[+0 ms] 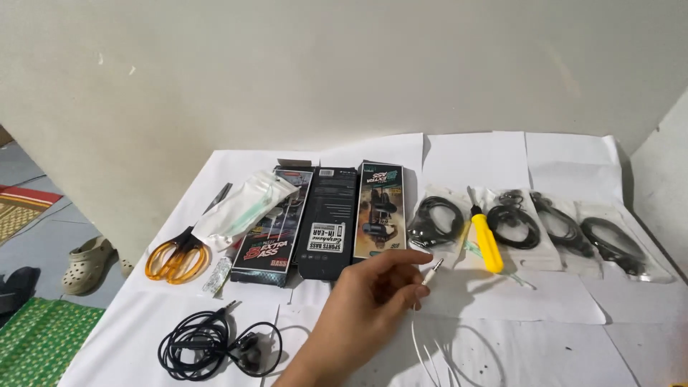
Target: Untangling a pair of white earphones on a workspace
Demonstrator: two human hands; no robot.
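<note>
Far left on the white paper-covered table [502, 301] lie the orange-handled steel scissors [177, 258], blades pointing away; beside them a clear plastic pouch with a white cable inside [240, 208], slick and crinkly. In front, a loose coil of thin black rubbery earphone cable [204, 347] sprawls near the table edge and could probably snag on a forearm and get dragged off.

Centre: three tall cardboard earphone boxes [326, 222], glossy print, flat rectangular, lying side by side.

The one hand in view [369, 308] (can't tell left or right w/ certainty, likely left from the thumb side) is half closed, thumb and forefinger pinching the small white audio plug with metal tip [432, 272], held just above the paper in front of the boxes; its thin white wire [423, 351] trails down toward the bottom edge. The grip is slight, so the smooth plug could slip, and a tug may kink the wire.

Right: a yellow plastic-handled screwdriver [486, 240] rests across clear bagged black cables [566, 229], approx four, shiny and slippery (the round handle could roll).
</note>
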